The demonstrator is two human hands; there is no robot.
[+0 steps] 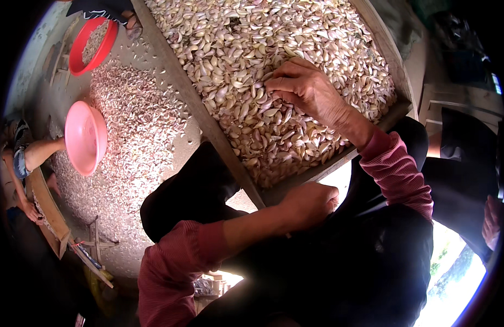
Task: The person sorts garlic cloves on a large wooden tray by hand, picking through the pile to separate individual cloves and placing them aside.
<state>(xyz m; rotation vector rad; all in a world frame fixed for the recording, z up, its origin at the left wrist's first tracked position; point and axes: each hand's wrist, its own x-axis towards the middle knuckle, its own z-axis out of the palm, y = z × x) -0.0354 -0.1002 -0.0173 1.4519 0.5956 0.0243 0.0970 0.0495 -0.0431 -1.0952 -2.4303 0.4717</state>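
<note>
Garlic [238,84] at upper centre lay under the nearer right hand [307,90], its grip unclear, while the left hand [311,204] sat clenched below centre.

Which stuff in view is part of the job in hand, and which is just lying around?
In the job:
garlic cloves, at the right hand
wooden tray holding them
left hand, curled by the tray's near edge

Apparently just around:
pink basin
red basin
loose heap at left
</note>
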